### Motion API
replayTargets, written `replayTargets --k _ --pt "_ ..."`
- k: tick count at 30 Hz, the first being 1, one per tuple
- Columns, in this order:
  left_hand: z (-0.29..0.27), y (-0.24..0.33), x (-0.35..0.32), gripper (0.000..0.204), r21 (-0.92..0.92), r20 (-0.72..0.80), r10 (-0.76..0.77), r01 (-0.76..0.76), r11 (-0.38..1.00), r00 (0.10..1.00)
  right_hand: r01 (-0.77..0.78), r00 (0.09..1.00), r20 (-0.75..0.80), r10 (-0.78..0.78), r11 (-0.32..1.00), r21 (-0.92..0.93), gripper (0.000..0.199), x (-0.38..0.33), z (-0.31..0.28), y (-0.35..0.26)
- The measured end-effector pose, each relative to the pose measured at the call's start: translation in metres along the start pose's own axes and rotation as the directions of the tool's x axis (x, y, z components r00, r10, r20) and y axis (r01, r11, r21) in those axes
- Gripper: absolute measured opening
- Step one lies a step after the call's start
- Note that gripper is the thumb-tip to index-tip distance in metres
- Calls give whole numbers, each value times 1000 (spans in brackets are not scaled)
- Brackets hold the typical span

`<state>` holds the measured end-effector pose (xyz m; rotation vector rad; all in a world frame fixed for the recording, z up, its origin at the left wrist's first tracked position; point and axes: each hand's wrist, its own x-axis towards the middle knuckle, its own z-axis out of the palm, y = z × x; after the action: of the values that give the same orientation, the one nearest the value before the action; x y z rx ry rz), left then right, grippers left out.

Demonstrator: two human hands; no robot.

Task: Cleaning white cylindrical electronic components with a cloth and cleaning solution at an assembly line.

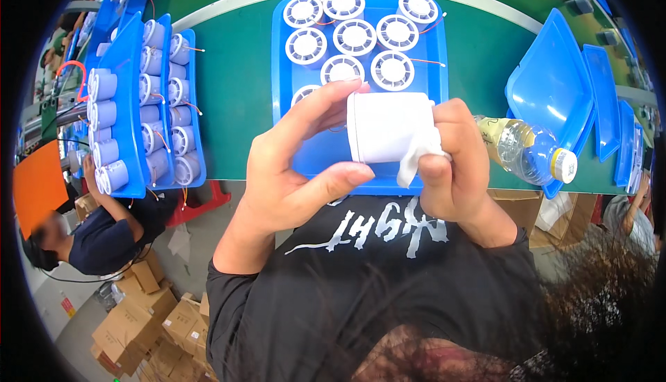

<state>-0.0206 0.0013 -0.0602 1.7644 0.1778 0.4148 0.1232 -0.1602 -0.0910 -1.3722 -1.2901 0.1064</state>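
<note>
White cylinder (388, 126) held up

Over the blue tray (318, 158), fingers of the left hand (288, 156) clasp its end; the right hand (458, 156) pinches white cloth (413, 163) against it. I see white lettering (415, 235) on the black shirt (277, 292), a yellowish label (492, 133) on the bottle (531, 149).

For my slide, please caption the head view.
Left hand holds a white cylinder, right hand a white cloth, above a blue tray.

Cardboard boxes (128, 328) sit at lower left, a clear bottle (517, 147) at right.
</note>
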Motion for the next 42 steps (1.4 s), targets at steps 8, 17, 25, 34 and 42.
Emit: replayTargets --k 8,17,25,34,42 --pt "0 1 -1 61 429 75 200 -213 878 977 -636 749 180 638 614 468 28 -4 -3 -14" --pt "14 1 -6 81 -262 -54 0 -14 965 999 21 1000 13 -21 1000 1 18 -14 -2 -5" --pt "15 -16 -10 67 145 -6 310 -306 941 951 -327 941 13 337 902 283 25 -11 0 -9" --pt "19 -10 -8 80 -150 -99 -73 58 987 992 13 1000 -11 -13 1000 20 20 -12 -7 1" --pt "17 6 -4 65 -500 62 -316 303 811 947 134 991 -13 -136 987 -84 17 -15 -6 5"
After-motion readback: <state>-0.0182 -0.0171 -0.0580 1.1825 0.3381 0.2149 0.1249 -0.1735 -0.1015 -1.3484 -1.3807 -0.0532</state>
